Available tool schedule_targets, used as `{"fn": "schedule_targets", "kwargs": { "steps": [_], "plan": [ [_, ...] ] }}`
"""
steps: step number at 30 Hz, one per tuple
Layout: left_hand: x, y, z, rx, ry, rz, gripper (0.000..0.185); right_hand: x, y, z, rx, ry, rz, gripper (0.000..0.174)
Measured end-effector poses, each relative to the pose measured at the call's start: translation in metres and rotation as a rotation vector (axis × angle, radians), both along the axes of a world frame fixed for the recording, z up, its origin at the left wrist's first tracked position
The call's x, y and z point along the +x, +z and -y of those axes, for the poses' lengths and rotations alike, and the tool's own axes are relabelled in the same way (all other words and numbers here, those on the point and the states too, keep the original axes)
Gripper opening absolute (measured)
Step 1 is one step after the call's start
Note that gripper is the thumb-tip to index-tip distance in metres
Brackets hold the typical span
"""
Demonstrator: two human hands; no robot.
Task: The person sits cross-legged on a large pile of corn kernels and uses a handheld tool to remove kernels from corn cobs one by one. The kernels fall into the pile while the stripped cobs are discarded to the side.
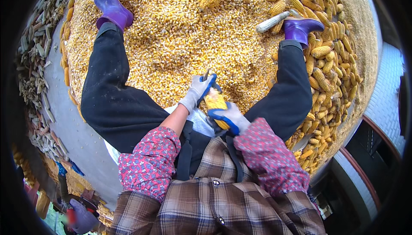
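My left hand (199,90), in a grey glove with blue coating, grips a dark narrow tool (205,75) whose tip juts out past the thumb. Most of this tool is hidden, so its exact kind is unclear. My right hand (231,116), gloved alike, is closed around the lower part of a corn ear (215,101). The ear's upper end looks pale and partly stripped of kernels, and it meets the fingers of my left hand. Below both hands, a white cloth (198,120) lies between my thighs. Loose corn kernels (180,54) spread out before me.
Unshelled corn ears (325,74) are heaped along the right. A bare cob (273,21) lies beside my right purple boot (299,30); my left boot (112,9) rests on the kernels. Stripped cobs (38,41) line the far left, past the grey floor (74,144).
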State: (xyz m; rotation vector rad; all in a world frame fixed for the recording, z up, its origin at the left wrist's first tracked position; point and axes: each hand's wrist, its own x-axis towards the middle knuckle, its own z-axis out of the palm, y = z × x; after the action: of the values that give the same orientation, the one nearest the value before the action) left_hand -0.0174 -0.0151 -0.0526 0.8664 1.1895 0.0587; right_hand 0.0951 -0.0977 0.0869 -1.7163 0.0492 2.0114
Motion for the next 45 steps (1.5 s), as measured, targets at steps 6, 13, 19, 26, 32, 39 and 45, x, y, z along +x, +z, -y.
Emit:
{"fn": "schedule_targets", "kwargs": {
  "steps": [6, 13, 19, 26, 32, 39, 45],
  "plan": [
    [0.016, 0.063, -0.021, -0.245, 0.055, 0.136, 0.041, 0.018, -0.001, 0.008, -0.016, 0.059, 0.152, 0.032],
    [0.013, 0.051, -0.014, -0.137, 0.164, 0.075, 0.023, -0.007, 0.005, -0.021, 0.127, 0.785, 0.728, 0.089],
    [0.015, 0.047, -0.012, -0.127, 0.235, 0.104, 0.015, -0.010, -0.030, -0.012, 0.153, 0.440, 0.568, 0.089],
    [0.017, 0.033, -0.005, 0.324, 0.016, -0.172, 0.024, -0.012, -0.073, -0.010, 0.211, 0.337, 0.363, 0.047],
    [0.010, 0.041, -0.008, 0.060, 0.144, -0.009, 0.034, 0.008, 0.024, 0.013, 0.036, -0.411, -0.451, 0.032],
    [0.015, 0.060, -0.020, -0.115, -0.020, 0.091, 0.038, 0.016, 0.004, 0.005, 0.007, -0.432, -0.441, 0.032],
    [0.016, 0.068, -0.022, -0.057, -0.040, -0.016, 0.036, 0.010, -0.013, -0.002, 0.105, -0.025, 0.016, 0.049]
  ]
}}
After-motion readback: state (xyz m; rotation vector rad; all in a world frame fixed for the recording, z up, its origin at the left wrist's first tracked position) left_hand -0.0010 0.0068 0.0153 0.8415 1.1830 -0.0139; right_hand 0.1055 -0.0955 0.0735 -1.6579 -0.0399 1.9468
